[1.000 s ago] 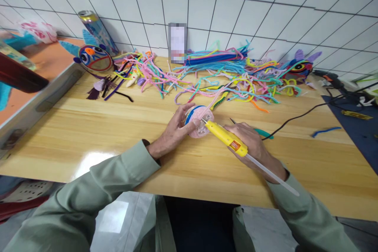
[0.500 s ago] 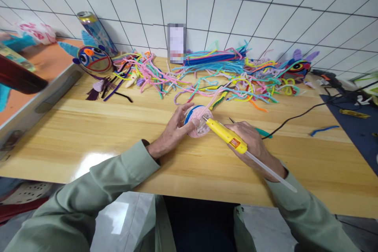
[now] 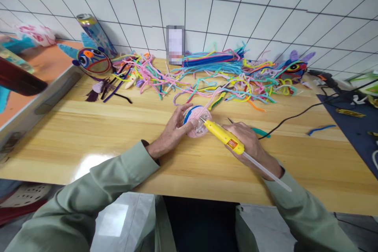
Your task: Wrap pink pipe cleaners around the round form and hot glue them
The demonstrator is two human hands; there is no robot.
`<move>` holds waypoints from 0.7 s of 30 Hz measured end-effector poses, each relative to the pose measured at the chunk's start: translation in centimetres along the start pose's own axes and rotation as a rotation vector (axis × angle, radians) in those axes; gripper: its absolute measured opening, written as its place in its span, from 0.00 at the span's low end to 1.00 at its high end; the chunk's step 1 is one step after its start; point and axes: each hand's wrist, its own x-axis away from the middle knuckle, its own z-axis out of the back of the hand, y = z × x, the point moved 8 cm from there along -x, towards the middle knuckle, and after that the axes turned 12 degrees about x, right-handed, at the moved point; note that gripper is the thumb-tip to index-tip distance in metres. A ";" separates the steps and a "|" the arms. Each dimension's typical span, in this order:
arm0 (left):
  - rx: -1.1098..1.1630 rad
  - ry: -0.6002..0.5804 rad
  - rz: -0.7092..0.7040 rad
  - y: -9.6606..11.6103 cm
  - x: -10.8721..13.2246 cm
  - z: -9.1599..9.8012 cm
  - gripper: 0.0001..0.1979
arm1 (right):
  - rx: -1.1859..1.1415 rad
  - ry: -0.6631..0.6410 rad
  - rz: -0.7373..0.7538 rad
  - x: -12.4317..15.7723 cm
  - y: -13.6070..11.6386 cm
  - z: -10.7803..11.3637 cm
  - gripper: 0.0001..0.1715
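Head view: little has changed since a second ago; both grips stay. Left to right: one can [image 3: 96, 34]; left hand [image 3: 175, 129], fingers curled around one pink disc [image 3: 200, 129] at the table's [image 3: 124, 126] middle; one yellow glue gun [image 3: 226, 137], nozzle at the disc, wrapped by the right hand's [image 3: 248, 141] fingers; one blue strip [image 3: 321, 129].

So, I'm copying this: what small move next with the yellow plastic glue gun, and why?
Perhaps dab glue beside the fuzzy pink strand: it trails loose from the round pink piece in the left hand, and the right hand aims the glue gun there.
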 end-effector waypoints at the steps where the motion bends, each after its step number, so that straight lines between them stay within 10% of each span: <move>1: 0.000 0.001 0.001 0.0 0.0 0.0 0.30 | 0.000 -0.002 -0.001 0.0 0.0 0.0 0.11; 21: -0.053 0.000 -0.003 -0.1 -0.1 0.2 0.29 | -0.024 -0.027 -0.040 0.4 0.3 -0.5 0.14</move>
